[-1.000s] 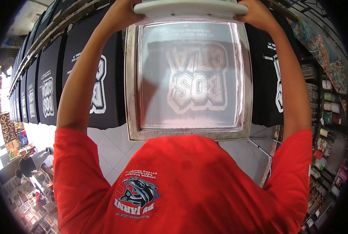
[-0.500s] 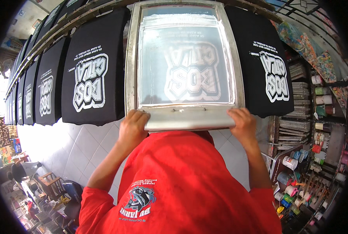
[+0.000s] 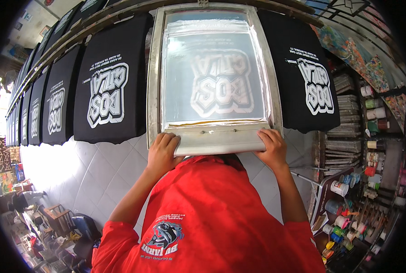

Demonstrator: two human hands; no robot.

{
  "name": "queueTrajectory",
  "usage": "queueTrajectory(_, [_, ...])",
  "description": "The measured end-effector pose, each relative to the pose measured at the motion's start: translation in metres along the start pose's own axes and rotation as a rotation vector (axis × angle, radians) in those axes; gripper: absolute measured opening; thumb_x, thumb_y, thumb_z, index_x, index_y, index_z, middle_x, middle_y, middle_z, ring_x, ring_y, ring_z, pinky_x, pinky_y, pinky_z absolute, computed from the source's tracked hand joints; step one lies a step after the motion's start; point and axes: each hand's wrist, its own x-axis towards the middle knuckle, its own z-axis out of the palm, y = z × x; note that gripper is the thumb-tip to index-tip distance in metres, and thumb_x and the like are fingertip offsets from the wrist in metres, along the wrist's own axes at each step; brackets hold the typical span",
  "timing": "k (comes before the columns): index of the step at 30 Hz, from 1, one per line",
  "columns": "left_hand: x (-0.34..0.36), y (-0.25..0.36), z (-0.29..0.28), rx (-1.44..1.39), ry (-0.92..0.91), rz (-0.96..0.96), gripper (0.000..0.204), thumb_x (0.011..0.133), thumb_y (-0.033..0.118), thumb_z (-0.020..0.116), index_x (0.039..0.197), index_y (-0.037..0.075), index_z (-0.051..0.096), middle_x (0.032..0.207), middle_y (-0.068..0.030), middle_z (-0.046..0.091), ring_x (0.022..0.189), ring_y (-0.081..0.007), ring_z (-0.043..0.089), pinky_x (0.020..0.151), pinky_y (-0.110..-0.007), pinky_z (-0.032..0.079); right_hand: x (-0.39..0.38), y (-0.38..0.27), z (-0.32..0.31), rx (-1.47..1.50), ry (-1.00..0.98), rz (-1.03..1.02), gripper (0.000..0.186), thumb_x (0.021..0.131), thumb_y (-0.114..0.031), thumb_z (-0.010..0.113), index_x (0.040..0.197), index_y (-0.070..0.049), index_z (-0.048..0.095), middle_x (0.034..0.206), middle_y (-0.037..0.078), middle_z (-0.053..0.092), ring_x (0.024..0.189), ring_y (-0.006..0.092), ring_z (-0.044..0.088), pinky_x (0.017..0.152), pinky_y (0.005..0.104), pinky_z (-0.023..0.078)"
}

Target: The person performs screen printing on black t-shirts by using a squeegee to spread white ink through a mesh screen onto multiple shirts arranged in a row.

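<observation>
In front of me is a screen printing frame (image 3: 155,86) with a pale, see-through mesh (image 3: 180,54) that carries a block-letter design. Its near edge is a smooth metal bar (image 3: 219,142). My left hand (image 3: 163,152) grips the near left corner, fingers curled over the top. At the near right corner my right hand (image 3: 272,148) holds on the same way. A black shirt with a white print (image 3: 109,82) lies on a board left of the frame. Another black printed shirt (image 3: 303,68) lies to the right. What is under the frame shows only faintly through the mesh.
More black shirts on boards (image 3: 52,100) run in a row to the far left along a rail (image 3: 116,13). Stacked frames (image 3: 344,116) stand at the right, beside shelves of paint tubs (image 3: 376,113). A wooden chair (image 3: 59,218) is on the tiled floor (image 3: 93,177) at lower left.
The near edge of the frame has shifted slightly, both hands still on it. My fingers have moved a little inward on the bar, and a brownish strip now shows along the mesh's near edge.
</observation>
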Motion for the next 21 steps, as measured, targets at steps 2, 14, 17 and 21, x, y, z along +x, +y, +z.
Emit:
queueTrajectory(2, [0.001,0.000,0.001,0.004,-0.011,-0.018,0.048,0.065,0.025,0.080,0.106,0.005,0.064,0.103,-0.0092,0.061,0.099,-0.0308,0.058,0.083,-0.041,0.051,0.001,-0.001,0.000,-0.001,0.003,-0.006,0.051,0.055,-0.009,0.080,0.104,-0.004,0.067,0.106,0.008,0.066,0.099,0.0296,0.062,0.086,0.0400,0.052])
queueTrajectory(14, [0.005,0.012,0.004,0.019,-0.026,-0.094,0.047,0.063,0.015,0.078,0.108,0.008,0.064,0.105,-0.0070,0.059,0.100,-0.0293,0.056,0.083,-0.040,0.050,0.000,0.002,0.002,0.045,-0.036,0.023,0.057,0.054,-0.013,0.085,0.108,-0.004,0.066,0.110,0.009,0.064,0.103,0.0304,0.060,0.089,0.0407,0.051])
queueTrajectory(17, [0.001,0.009,-0.001,-0.048,-0.052,-0.096,0.050,0.064,0.016,0.079,0.111,0.007,0.063,0.109,-0.0097,0.059,0.102,-0.0319,0.055,0.085,-0.041,0.049,-0.005,0.007,-0.004,0.127,-0.047,0.029,0.052,0.063,-0.018,0.084,0.110,-0.003,0.065,0.114,0.013,0.062,0.107,0.0311,0.059,0.092,0.0415,0.049])
queueTrajectory(21, [-0.005,-0.025,-0.002,-0.090,0.233,-0.275,0.052,0.072,0.026,0.077,0.116,0.003,0.060,0.110,-0.0151,0.060,0.103,-0.0327,0.057,0.086,-0.039,0.048,-0.008,0.041,-0.009,0.197,0.225,0.272,0.045,0.081,-0.031,0.075,0.114,-0.001,0.064,0.118,0.019,0.060,0.112,0.0330,0.057,0.096,0.0416,0.046])
